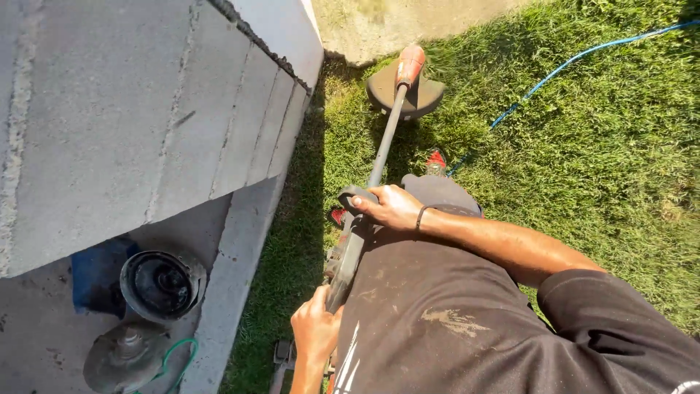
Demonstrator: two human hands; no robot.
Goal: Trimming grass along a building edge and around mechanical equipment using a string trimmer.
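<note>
- A string trimmer is held in both hands over the lawn, close beside a grey concrete wall, which serves as the landmark here.
- The right hand is wrapped over the trimmer's front loop handle, fingers curled together around it; a dark band is worn at that wrist.
- The left hand is closed around the rear grip of the trimmer, low against the dark shirt, fingers clamped on the grip.
- The shaft is angled forward and downward, away from the body, running roughly along the wall's base.
- The cutting head with its grey guard and orange motor cap is seen just above the grass at the wall's far corner, next to a bare concrete patch.
- The strip of grass in the wall's shadow appears short and even along the edge nearest the body, so that stretch is judged already trimmed; whether the grass at the far corner has been cut cannot be told.
- A blue cord is laid across the lawn, well away from the wall.
- At the wall's near end, on the paved ledge, a dark round spool housing and a flat grey disc are set, with a green wire beside them.
</note>
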